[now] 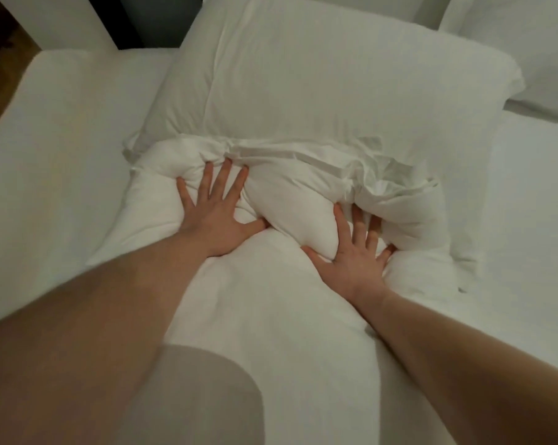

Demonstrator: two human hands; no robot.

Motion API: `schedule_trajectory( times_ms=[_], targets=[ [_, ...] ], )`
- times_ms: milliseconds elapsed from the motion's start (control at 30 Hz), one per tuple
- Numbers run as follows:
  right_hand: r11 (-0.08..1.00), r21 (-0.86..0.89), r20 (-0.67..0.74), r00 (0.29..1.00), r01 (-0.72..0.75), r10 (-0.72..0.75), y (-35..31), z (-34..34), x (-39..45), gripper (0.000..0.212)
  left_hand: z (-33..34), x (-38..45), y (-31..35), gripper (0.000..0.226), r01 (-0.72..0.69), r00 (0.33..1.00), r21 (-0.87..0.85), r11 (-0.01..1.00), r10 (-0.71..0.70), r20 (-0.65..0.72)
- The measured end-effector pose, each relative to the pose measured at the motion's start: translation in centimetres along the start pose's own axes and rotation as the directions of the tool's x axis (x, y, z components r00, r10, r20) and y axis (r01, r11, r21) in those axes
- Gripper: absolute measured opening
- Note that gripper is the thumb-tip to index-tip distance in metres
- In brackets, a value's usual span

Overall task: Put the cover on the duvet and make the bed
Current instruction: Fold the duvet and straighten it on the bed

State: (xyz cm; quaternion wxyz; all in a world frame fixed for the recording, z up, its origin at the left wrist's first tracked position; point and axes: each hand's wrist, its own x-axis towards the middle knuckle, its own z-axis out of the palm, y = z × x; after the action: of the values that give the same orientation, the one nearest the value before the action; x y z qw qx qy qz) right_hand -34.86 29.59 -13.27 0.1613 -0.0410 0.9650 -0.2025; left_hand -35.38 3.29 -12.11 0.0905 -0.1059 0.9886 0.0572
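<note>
A white duvet in its white cover [271,300] lies bunched on the bed, its crumpled top edge against a large white pillow [319,75]. My left hand [215,213] presses flat on the puffed duvet with fingers spread, left of a raised bulge. To the right of that bulge, my right hand [356,252] presses down with straight, spread fingers. Neither hand grips the fabric.
The white fitted sheet of the mattress [46,155] shows on the left and right. A second white pillow [528,43] lies at the back right. A white panel [62,20] and dark floor sit beyond the bed's far left corner.
</note>
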Motion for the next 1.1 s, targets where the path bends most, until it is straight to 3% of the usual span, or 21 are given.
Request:
schedule_trajectory(
  times_ms=[100,167,300,467,600,733,900,1100],
  targets=[
    [0.998,0.054,0.106,0.994,-0.015,0.01,0.1,-1.8,0.0,0.098,-1.8,-1.0,0.8,0.108,0.036,0.994,-0.019,0.999,-0.033,0.109],
    [0.987,0.158,0.101,0.995,0.002,-0.018,0.1,-3.6,-1.3,0.096,-3.9,-2.8,1.7,0.105,0.054,0.99,-0.065,0.996,-0.044,0.137],
    [0.94,0.321,-0.008,0.993,0.112,-0.116,0.1,-7.7,-9.7,0.087,-8.1,-12.1,2.6,0.092,0.029,0.999,-0.328,0.944,-0.019,0.032],
    [0.981,0.144,0.156,0.976,0.128,-0.15,-1.6,-7.8,-25.0,0.088,-8.4,-29.1,0.0,0.091,-0.036,0.998,-0.109,0.993,0.041,0.045],
    [1.0,0.002,0.238,0.971,0.017,-0.017,-0.9,-5.0,-31.7,0.097,-5.7,-38.8,-1.0,0.095,0.052,0.991,-0.062,0.997,-0.043,0.13],
    [0.994,-0.113,0.275,0.961,0.008,0.024,0.5,-1.5,-31.4,0.097,-2.2,-40.6,0.2,0.098,0.142,0.964,-0.044,0.989,-0.128,0.231],
    [0.993,-0.119,0.271,0.962,0.001,0.032,0.5,-0.2,-31.3,0.094,-0.2,-38.4,-0.7,0.097,0.13,0.947,-0.057,0.99,-0.107,0.302],
    [0.995,-0.09,0.321,0.947,0.053,-0.022,1.1,-2.9,-37.0,0.09,-3.4,-43.8,-1.9,0.087,0.03,0.978,-0.126,0.992,-0.003,0.21]
  ],
)
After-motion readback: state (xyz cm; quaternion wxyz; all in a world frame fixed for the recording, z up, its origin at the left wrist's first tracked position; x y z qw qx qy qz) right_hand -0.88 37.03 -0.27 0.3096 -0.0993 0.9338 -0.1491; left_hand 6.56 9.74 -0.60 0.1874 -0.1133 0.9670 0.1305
